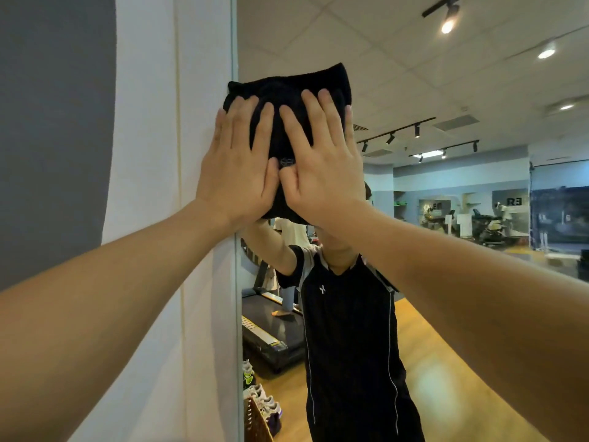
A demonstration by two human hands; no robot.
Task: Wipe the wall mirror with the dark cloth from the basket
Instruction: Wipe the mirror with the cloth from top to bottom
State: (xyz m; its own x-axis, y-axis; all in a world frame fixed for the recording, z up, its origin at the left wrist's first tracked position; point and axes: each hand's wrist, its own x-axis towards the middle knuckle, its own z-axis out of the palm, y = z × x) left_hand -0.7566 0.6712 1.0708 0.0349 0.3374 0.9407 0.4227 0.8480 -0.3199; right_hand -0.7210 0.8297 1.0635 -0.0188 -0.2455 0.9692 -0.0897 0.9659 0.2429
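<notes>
Head view: left hand point(237, 161) and right hand point(322, 167) press flat, straight fingers point(314, 118) on dark cloth point(287, 87) at mirror point(446, 218) edge; unheld, it could slip down.

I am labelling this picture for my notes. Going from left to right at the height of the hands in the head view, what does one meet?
grey wall panel → white wall strip → left hand → dark cloth, pressed on the wall mirror → right hand → reflected track lights

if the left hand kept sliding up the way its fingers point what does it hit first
More of the dark cloth under the left hand, then probably bare mirror near its left edge; nothing else shows above.
</notes>
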